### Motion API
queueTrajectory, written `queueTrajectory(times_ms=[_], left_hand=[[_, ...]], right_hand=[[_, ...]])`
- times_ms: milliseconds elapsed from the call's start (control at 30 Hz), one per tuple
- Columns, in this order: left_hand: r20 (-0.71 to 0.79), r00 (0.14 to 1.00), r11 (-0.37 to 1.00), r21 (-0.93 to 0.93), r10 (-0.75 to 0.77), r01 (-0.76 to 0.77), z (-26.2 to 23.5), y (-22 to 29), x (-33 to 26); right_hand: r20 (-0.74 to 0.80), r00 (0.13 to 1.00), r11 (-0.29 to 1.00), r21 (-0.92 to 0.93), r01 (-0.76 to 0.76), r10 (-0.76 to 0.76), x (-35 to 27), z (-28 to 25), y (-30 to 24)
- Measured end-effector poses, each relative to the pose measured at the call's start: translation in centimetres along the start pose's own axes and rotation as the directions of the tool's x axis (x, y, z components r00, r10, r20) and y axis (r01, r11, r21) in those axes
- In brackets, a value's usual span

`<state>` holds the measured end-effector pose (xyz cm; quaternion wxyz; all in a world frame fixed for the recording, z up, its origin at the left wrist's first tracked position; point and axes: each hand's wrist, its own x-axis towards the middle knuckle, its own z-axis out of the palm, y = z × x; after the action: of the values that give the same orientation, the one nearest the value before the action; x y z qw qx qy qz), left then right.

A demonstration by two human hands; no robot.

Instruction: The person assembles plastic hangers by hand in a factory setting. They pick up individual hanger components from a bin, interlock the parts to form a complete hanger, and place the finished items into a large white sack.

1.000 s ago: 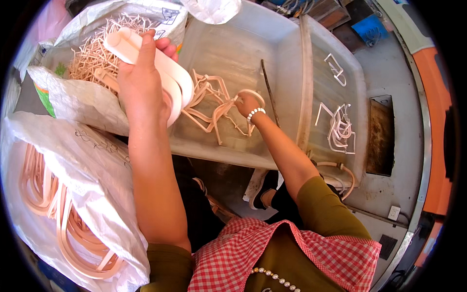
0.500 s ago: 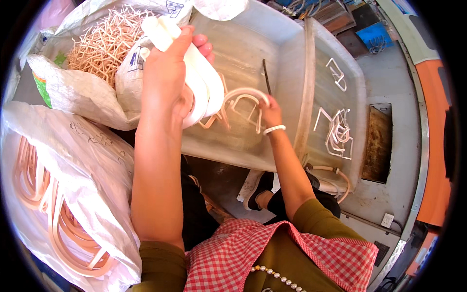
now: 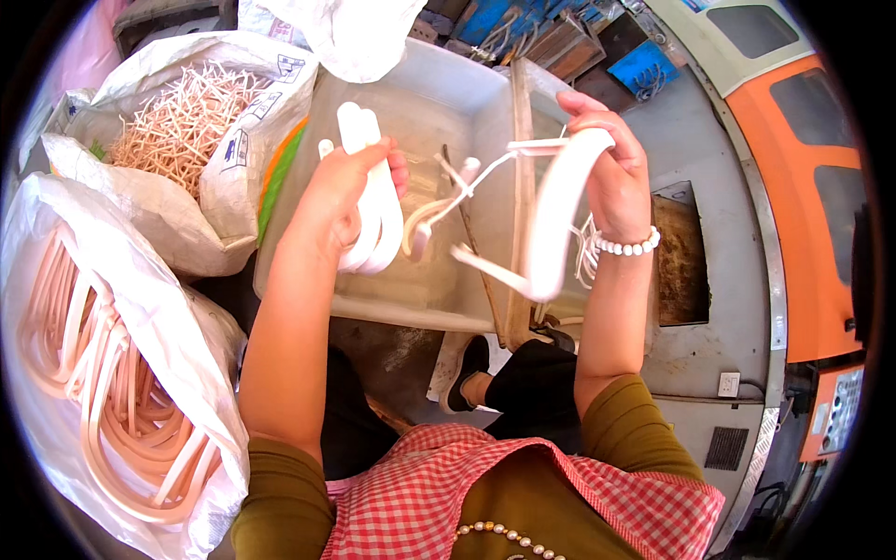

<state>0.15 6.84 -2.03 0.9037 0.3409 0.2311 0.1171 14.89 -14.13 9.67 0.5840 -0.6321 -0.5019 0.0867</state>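
Observation:
Several smooth white curved plastic pieces (image 3: 381,219) are gripped together in my left hand (image 3: 338,191), its fingers wrapped round them over the tub. My right hand (image 3: 618,166), wearing a white bead bracelet, is raised above the tub's divider. It pinches the upper end of another white curved plastic piece (image 3: 556,219), which hangs down and is blurred by motion. Thin white plastic runners (image 3: 471,187) stick out from this piece to the left. Between my hands, a beige curved piece (image 3: 420,229) shows; I cannot tell whether it hangs or lies in the tub.
The translucent tub (image 3: 392,310) has a divider; thin white scraps (image 3: 586,250) lie in its right part. Left stand a woven sack (image 3: 89,191) of short beige sticks (image 3: 187,131) and a white bag (image 3: 159,308) of beige curved strips (image 3: 140,411). An orange-and-grey machine (image 3: 784,215) borders the right.
My right hand has come up out of the tub to the right, lifting a curved piece with runners. My left hand keeps its bundle. The view has shifted to the right.

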Motion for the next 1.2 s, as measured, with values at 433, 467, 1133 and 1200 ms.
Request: queueTrajectory(times_ms=[433,467,1133,1200], left_hand=[[0.309,0.935,0.936,-0.243,-0.176,0.257,2.6,-2.9,-1.3],[0.308,0.933,0.94,-0.218,-0.187,0.261,2.7,-3.0,-1.4],[0.736,0.457,0.855,0.503,-0.499,0.125,2.6,-2.3,-5.0],[0.759,0.461,0.884,0.44,-0.46,0.158,2.5,-2.2,-4.8]], right_hand=[[0.585,0.797,0.607,-0.58,0.542,-0.153,-5.2,8.1,-2.8],[0.608,0.781,0.563,-0.6,0.569,-0.142,-5.7,8.5,-2.5],[0.345,0.899,0.825,-0.564,-0.032,0.27,-7.8,-2.2,14.6],[0.495,0.645,0.813,-0.384,-0.438,0.582,-9.1,-2.0,15.5]])
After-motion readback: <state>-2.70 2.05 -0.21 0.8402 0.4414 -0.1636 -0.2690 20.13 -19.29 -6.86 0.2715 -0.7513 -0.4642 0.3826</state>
